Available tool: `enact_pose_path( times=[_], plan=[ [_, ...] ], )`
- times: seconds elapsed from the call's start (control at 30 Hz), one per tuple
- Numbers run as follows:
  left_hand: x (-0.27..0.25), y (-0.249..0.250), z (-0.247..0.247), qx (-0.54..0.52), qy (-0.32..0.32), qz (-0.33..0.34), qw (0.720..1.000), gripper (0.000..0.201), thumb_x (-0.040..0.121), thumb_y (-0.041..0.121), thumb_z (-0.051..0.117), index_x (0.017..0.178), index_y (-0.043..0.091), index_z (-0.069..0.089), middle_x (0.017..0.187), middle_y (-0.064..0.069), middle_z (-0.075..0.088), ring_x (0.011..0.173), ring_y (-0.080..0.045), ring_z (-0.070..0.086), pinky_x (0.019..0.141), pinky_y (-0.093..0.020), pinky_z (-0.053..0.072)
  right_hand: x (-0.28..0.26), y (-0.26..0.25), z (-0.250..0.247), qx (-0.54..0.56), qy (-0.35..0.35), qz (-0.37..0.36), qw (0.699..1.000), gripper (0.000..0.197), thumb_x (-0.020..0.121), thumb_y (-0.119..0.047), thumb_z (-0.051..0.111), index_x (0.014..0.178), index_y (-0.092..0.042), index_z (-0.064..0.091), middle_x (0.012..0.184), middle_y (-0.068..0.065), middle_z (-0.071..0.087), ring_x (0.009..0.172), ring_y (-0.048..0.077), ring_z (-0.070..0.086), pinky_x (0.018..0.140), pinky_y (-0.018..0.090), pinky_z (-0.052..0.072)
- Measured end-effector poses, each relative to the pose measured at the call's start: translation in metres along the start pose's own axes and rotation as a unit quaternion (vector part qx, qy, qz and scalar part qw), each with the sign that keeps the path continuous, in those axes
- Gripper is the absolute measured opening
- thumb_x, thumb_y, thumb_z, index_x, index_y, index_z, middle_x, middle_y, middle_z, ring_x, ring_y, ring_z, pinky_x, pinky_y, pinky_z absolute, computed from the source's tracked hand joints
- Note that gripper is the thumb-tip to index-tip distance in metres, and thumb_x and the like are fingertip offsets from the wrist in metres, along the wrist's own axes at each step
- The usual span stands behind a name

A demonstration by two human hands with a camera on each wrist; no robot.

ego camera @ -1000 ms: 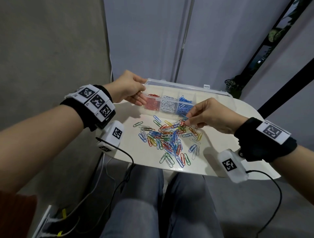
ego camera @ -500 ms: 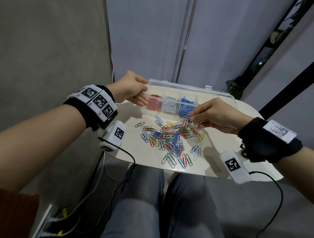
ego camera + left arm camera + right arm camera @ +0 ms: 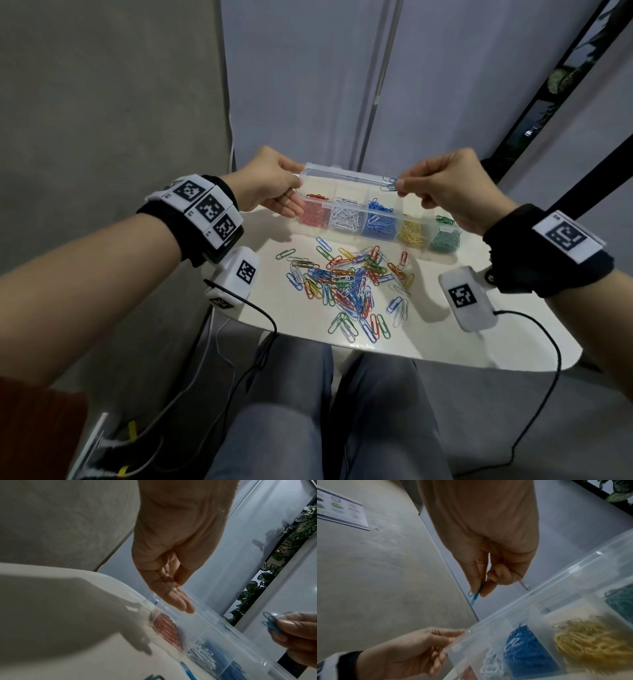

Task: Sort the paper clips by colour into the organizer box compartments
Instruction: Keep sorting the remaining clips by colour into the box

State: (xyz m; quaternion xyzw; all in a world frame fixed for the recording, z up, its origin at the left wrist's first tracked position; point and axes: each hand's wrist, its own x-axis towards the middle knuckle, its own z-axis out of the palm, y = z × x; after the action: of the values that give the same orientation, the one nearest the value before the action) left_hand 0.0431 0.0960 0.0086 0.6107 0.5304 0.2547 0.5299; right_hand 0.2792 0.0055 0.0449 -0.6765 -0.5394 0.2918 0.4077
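head view: right hand (image 3: 452,192) pinches blue wire paper clips (image 3: 390,184) above the clear plastic organizer box (image 3: 394,236), its blue compartment (image 3: 378,222) just below and left of the fingertips; left hand (image 3: 270,186) grips the box's left end, thumb on the raised lid; mixed clips (image 3: 349,284) lie nearer on the white table (image 3: 479,342);
left wrist view: fingers (image 3: 178,601) straight along the rim;
right wrist view: clips (image 3: 475,595) hang lengthwise from thumb and forefinger, open air beneath.
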Motion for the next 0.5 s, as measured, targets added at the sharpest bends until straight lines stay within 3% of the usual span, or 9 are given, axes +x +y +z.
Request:
enact_pose_path(
  times=[0.17, 0.27, 0.33, 0.43, 0.5],
  plan=[
    [0.000, 0.000, 0.001, 0.000, 0.001, -0.001, 1.000, 0.045, 0.100, 0.002, 0.046, 0.144, 0.006, 0.038, 0.050, -0.010, 0.065, 0.043, -0.018, 0.065, 0.048, -0.030, 0.057, 0.014, 0.002, 0.002, -0.081, 0.021, 0.011, 0.996, 0.011, 0.078, -0.014, 0.079, 0.086, -0.008, 0.074, 0.066, 0.007, 0.065, 0.041, 0.007, 0.036, 0.043, 0.020, 0.032],
    [0.001, -0.001, 0.002, 0.000, 0.002, -0.004, 1.000, 0.044, 0.100, 0.002, 0.046, 0.143, 0.006, 0.040, 0.049, -0.010, 0.064, 0.042, -0.018, 0.065, 0.045, -0.028, 0.056, 0.011, 0.000, -0.005, -0.081, 0.027, -0.003, 0.996, 0.017, 0.077, -0.018, 0.080, 0.091, -0.010, 0.075, 0.077, 0.010, 0.065, 0.056, 0.014, 0.043, 0.047, 0.023, 0.034],
    [0.001, -0.001, 0.002, -0.001, 0.002, -0.003, 1.000, 0.043, 0.099, 0.002, 0.047, 0.142, 0.005, 0.040, 0.049, -0.010, 0.064, 0.042, -0.018, 0.065, 0.045, -0.029, 0.056, 0.001, -0.002, -0.009, -0.084, 0.018, -0.024, 0.996, 0.015, 0.077, -0.017, 0.080, 0.090, -0.011, 0.076, 0.072, 0.007, 0.063, 0.056, 0.013, 0.041, 0.049, 0.022, 0.034],
    [0.001, -0.001, 0.001, -0.001, 0.001, -0.001, 1.000, 0.044, 0.099, 0.001, 0.047, 0.143, 0.005, 0.040, 0.049, -0.010, 0.065, 0.043, -0.018, 0.065, 0.045, -0.028, 0.057, -0.018, -0.003, -0.007, -0.119, -0.058, -0.065, 0.989, 0.011, 0.075, -0.010, 0.080, 0.086, -0.010, 0.076, 0.062, 0.003, 0.056, 0.048, 0.005, 0.040, 0.049, 0.016, 0.035],
    [0.001, -0.001, 0.001, 0.000, 0.001, 0.000, 1.000, 0.044, 0.099, 0.002, 0.047, 0.143, 0.006, 0.040, 0.050, -0.010, 0.065, 0.043, -0.018, 0.065, 0.047, -0.029, 0.057, -0.030, 0.003, -0.003, -0.192, -0.135, -0.087, 0.968, 0.012, 0.073, -0.007, 0.081, 0.082, -0.015, 0.076, 0.062, 0.001, 0.062, 0.048, 0.001, 0.043, 0.052, 0.013, 0.038]
  ],
)
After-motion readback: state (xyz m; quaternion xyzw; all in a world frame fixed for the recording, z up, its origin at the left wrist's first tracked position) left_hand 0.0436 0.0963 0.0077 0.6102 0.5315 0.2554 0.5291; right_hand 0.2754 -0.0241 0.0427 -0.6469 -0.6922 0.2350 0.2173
